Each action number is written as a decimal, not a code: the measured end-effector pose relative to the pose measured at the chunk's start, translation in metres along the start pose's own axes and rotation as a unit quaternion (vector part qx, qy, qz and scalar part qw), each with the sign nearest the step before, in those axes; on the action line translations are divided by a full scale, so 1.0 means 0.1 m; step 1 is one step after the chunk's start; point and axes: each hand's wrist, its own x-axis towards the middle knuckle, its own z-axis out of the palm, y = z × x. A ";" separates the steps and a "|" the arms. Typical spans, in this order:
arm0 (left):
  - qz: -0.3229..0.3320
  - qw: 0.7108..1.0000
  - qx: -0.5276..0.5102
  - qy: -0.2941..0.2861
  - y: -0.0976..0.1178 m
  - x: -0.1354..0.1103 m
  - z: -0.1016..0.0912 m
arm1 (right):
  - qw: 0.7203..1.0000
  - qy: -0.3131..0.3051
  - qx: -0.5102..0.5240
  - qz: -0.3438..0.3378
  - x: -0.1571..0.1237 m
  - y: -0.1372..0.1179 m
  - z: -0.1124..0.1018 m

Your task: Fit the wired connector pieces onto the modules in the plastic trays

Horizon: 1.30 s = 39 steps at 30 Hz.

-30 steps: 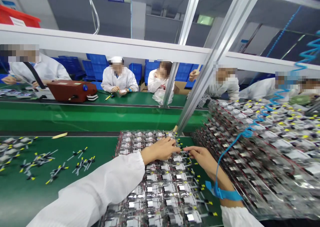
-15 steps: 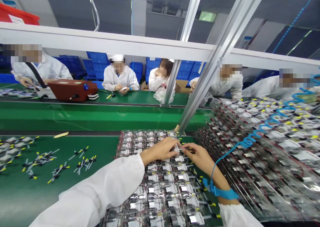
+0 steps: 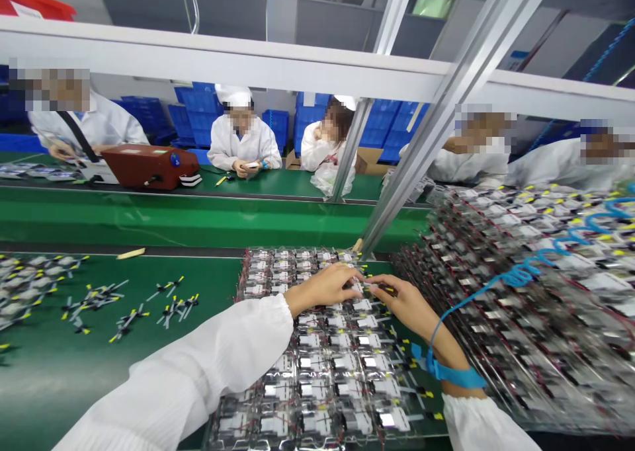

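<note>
A flat tray of small silver battery cells with black and yellow tabs [image 3: 327, 371] lies on the green bench in front of me. My left hand [image 3: 325, 287] rests on the far rows, fingers curled and pinching at a cell. My right hand [image 3: 404, 302] meets it from the right, fingertips pinched on a small yellow-tipped tab. A blue wrist strap [image 3: 456, 375] with a coiled cord circles my right wrist.
A large sloping stack of the same cells [image 3: 536, 286] fills the right side. Loose black and yellow tabbed pieces [image 3: 124, 305] lie scattered on the green mat at left. A metal post [image 3: 421, 147] rises behind the tray. Beyond the conveyor sit several people in white coats and a red-brown box [image 3: 149, 165].
Both hands have stayed on the same far rows, the fingertips drawing closer together. The view has tilted down a little.
</note>
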 end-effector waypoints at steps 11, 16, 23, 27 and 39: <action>0.002 1.000 0.009 0.005 -0.02 0.01 0.02 | 1.000 -0.001 -0.021 -0.001 0.05 0.02 0.00; -0.001 1.000 0.013 0.004 0.01 0.01 0.00 | 1.000 -0.002 -0.018 -0.014 0.06 0.00 0.02; -0.010 1.000 0.006 -0.003 0.02 0.02 0.00 | 0.999 -0.012 -0.015 -0.027 0.06 -0.03 0.00; -0.013 1.000 -0.001 -0.002 0.01 0.02 0.01 | 0.999 -0.016 -0.016 -0.023 0.05 -0.03 -0.01; -0.007 1.000 0.006 -0.001 -0.03 0.01 0.06 | 0.999 -0.021 -0.032 -0.023 0.07 -0.05 0.04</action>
